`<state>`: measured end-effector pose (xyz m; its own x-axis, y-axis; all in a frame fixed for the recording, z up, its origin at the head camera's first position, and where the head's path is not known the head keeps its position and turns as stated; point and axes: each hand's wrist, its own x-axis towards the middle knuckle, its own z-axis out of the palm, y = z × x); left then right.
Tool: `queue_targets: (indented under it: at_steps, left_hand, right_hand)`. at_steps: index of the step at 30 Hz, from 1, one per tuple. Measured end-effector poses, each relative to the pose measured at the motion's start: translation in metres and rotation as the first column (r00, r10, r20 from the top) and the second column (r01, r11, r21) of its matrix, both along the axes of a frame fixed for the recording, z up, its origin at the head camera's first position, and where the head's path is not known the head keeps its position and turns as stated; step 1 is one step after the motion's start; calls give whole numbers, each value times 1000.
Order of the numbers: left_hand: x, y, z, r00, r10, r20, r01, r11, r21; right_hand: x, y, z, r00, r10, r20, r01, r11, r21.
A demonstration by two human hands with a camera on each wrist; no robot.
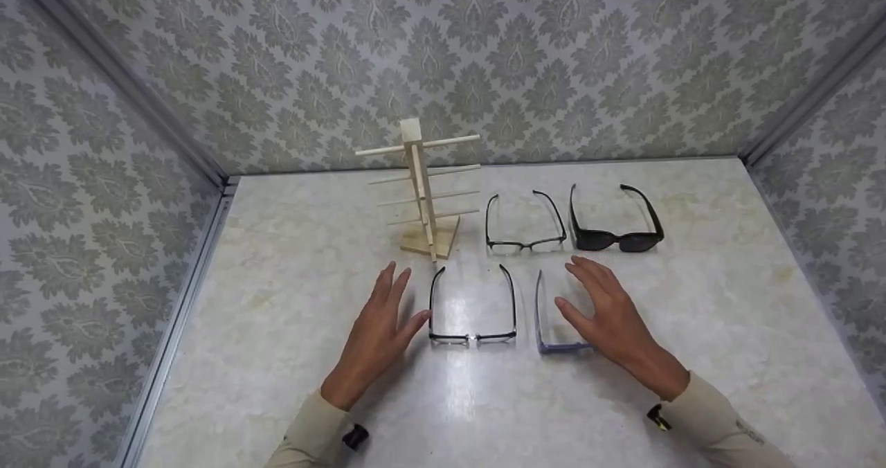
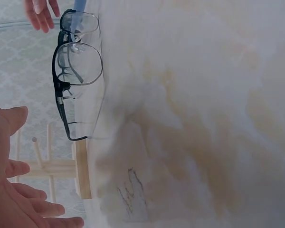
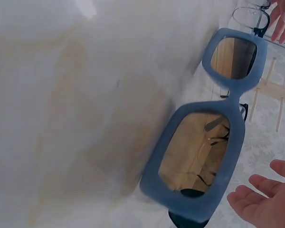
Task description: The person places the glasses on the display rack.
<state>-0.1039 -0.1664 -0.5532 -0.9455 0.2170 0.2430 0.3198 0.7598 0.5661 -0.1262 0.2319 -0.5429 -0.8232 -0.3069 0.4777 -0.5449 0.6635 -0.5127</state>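
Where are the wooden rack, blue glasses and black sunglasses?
Wooden rack (image 1: 424,190): head view, on its post.
Blue glasses (image 3: 234,92): right wrist view, on the bridge.
Black sunglasses (image 1: 595,239): head view, on one lens.

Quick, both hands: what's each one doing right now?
Left hand: open, holding nothing, beside black-framed glasses.
Right hand: open, holding nothing, near the blue-framed glasses.

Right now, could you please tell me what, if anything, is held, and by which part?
Nothing is held: left hand and right hand are both empty.

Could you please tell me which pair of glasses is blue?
The blue-framed glasses with tinted lenses, partly hidden by the right hand in the head view; the other three look black.
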Motion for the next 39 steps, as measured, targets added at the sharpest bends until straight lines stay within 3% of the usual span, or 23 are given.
queue_targets:
  at_steps: [10, 16, 22, 27, 32, 39]
  left_hand:
    - [4, 3, -7, 999, -9, 33, 6, 996, 84]
    - [6, 5, -11, 999, -14, 36, 9, 991, 134]
    - [7, 7, -15, 998, -38, 57, 25, 974, 226]
    - [8, 9, -18, 994, -59, 87, 31, 957, 288]
    - [10, 11, -20, 995, -74, 74, 47, 951, 307]
    - [13, 15, -23, 994, -78, 72, 51, 947, 318]
  right_hand:
    - [2, -21, -5, 999, 46, 25, -44, 997, -56]
    - [3, -34, -5, 987, 109, 116, -95, 988, -124]
    - [5, -45, -5, 960, 152, 236, -111, 978, -179]
    - [7, -51, -6, 941, 177, 287, -125, 973, -192]
    - [9, -58, -6, 919, 201, 338, -127, 965, -228]
    - [12, -67, -3, 867, 224, 446, -133, 965, -225]
